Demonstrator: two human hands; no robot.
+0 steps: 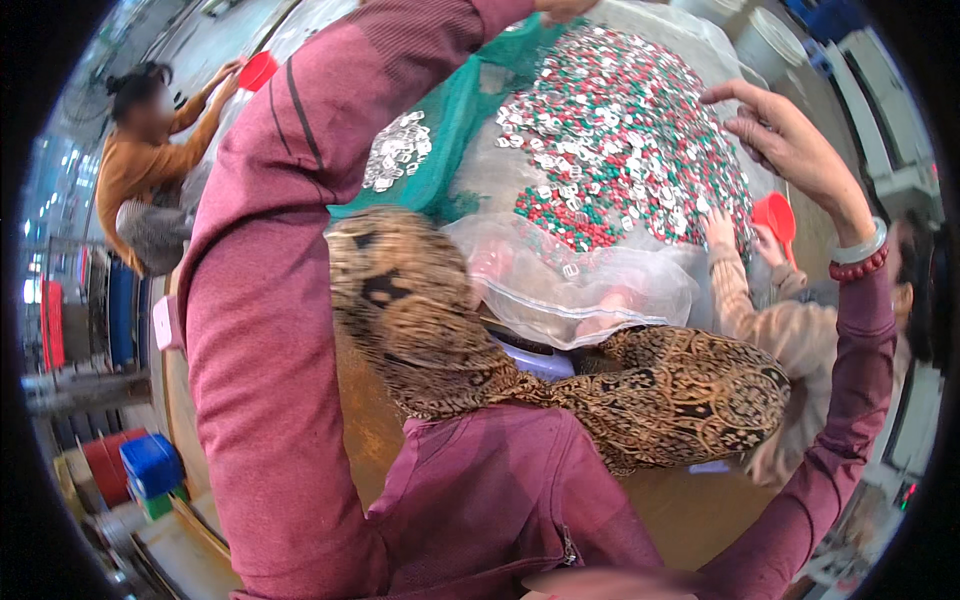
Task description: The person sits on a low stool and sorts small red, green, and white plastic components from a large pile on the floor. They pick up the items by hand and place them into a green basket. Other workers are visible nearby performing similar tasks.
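Observation:
My right hand (pixel 790 140) is raised at the right edge of a large heap of small red, green and white plastic pieces (pixel 625 125). Its fingers are apart, the index finger stretched out, with nothing seen between them. My left hand (pixel 568 8) shows only as a sliver at the top edge; its fingers are cut off, so what it holds is hidden. A translucent white mesh sheet (pixel 640 275) lies under the heap and over my lower legs. Left of it, a teal net (pixel 455 135) holds white plastic pieces (pixel 400 150).
At the right, a co-worker's hand (pixel 718 228) touches the heap, beside a red scoop (pixel 775 218). Another person (pixel 150 165) at the left holds a red scoop (pixel 257 71). White buckets (pixel 770 45) stand at the back right; a blue bin (pixel 152 465) is at the lower left.

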